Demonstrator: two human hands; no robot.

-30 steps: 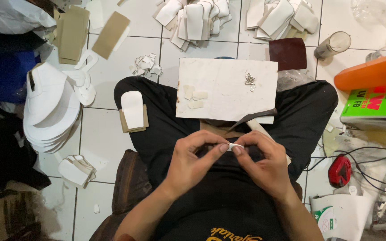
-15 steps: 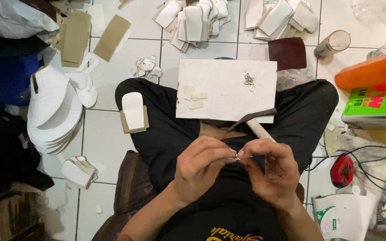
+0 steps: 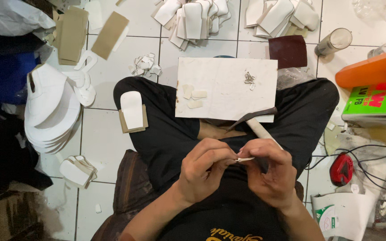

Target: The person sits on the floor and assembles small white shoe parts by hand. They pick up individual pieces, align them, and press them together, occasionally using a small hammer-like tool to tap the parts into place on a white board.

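left hand [image 3: 204,172] | curled, fingertips pinching small white piece [image 3: 245,159] | right hand [image 3: 269,174] | curled, pinching same piece

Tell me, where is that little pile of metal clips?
The metal clips lie on the white board across the person's lap, toward its upper right, just left of the dark red square.

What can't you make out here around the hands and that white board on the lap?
- Small white piece, head view: mostly covered by the fingertips of the left hand and right hand; shape unclear.
- Tool under the right hand: its lower end is hidden by that hand.
- Metal bits on the white board: too small to identify.
- Orange container: cut off by the right edge.
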